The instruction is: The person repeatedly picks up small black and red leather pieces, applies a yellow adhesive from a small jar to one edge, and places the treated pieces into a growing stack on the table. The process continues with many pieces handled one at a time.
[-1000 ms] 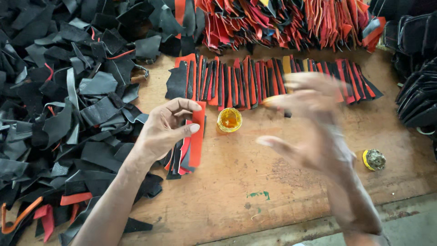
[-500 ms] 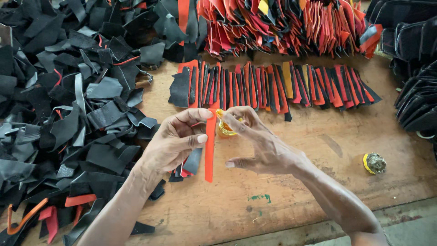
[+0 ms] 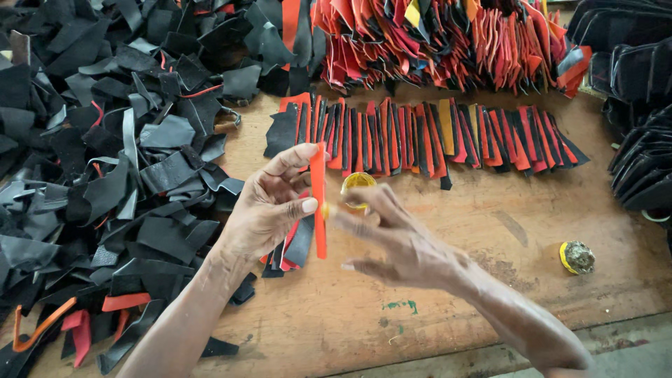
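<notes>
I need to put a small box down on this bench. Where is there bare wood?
Bare wood lies right of the right hand, between the laid-out strip row and the yellow-rimmed lid, and along the near table edge. The black scrap heap crowds the left.

We see one view only, from our head, looking steeply down and close at our hands over the wooden table point(image 3: 490, 294), its far edge at top.
</notes>
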